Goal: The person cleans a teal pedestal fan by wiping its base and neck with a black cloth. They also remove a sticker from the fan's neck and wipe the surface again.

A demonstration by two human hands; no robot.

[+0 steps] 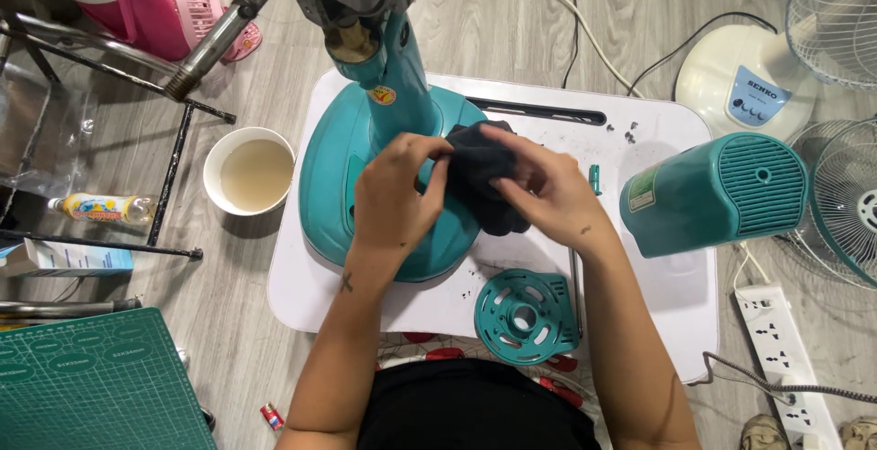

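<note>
Round grille part [523,315]: teal, flat on the white table [658,295], nearest the body
Left hand [395,196]: grip clenched on the dark cloth [484,185]; over the teal fan base [340,176]
Right hand [546,192]: grip also grasping the dark cloth, pressing it against the base
Motor cover [717,192]: teal, lying on the table's right side
Bowl [248,170]: white, on the floor left of the table

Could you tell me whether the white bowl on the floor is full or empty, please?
Partly full: the white bowl stands upright on the floor beside the white table, holding pale, cloudy liquid that sits below its rim.
</note>
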